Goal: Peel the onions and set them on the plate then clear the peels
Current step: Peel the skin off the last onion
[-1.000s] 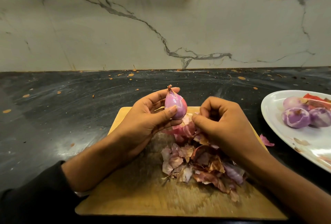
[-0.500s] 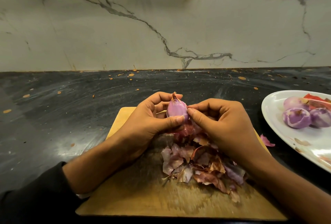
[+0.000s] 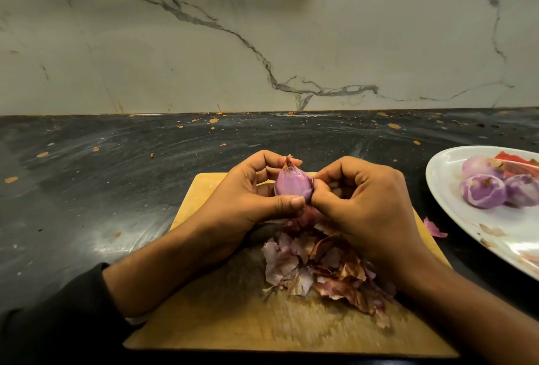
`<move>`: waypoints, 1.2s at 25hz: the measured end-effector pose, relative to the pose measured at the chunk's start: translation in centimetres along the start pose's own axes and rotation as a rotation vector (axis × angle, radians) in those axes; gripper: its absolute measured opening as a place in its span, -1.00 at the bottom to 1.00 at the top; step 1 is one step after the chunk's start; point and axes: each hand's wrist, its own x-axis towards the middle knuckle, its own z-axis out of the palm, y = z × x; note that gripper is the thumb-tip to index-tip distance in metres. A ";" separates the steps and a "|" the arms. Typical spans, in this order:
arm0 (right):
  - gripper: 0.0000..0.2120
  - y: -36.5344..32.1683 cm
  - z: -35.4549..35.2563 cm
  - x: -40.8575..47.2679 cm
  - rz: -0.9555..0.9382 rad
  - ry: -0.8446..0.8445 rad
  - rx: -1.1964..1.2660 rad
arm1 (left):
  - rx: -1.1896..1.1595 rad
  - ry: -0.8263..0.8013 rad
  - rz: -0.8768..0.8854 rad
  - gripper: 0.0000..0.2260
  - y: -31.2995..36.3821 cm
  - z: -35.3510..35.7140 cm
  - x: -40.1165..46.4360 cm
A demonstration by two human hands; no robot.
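Above the wooden cutting board [image 3: 221,321], both hands worked at a single purple onion [image 3: 293,189] held upright, its dry tip pointing up. The left hand [image 3: 248,204] gripped it from the left, fingers curled behind it and the thumb pressed across its lower front. The right hand [image 3: 364,210] met it from the right, fingers curled in and the thumb and fingertips pinching at the onion's right side, where the skin was; whether a strip was already lifting could not be told.

Beneath the hands a heap of peels [image 3: 320,271], pink and brown, lay on the middle of the board, running toward its right edge. One stray pink peel [image 3: 434,229] lay on the dark tabletop [image 3: 102,189] between the board and the white plate [image 3: 495,233].

That plate sat at the right edge of view, well apart from the hands, and carried three peeled onions [image 3: 482,192] clustered together, touching, with something red [image 3: 513,158] just behind them. Orange flecks dotted the tabletop toward the marble wall [image 3: 262,29]. A dark sleeve [image 3: 52,323] covered the left forearm.
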 end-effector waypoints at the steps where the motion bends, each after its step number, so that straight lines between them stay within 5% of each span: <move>1: -0.95 0.0 0.0 0.1 0.024 0.003 0.026 | -0.021 -0.007 -0.013 -0.63 0.1 0.0 0.0; 9: -0.87 0.9 -0.3 0.8 0.257 0.012 0.273 | -0.164 -0.058 -0.110 -0.62 0.2 -0.1 0.3; 14: -0.96 0.6 -0.3 0.9 0.261 -0.041 0.262 | -0.146 -0.045 -0.101 -0.62 0.3 -0.2 0.3; 21: -0.82 -0.7 -0.4 0.5 0.261 -0.150 0.309 | -0.114 -0.075 -0.098 -0.60 0.5 -0.1 0.1; 30: -0.90 0.5 -0.1 0.9 0.195 -0.112 0.211 | -0.157 -0.056 -0.086 -0.60 0.5 0.2 0.1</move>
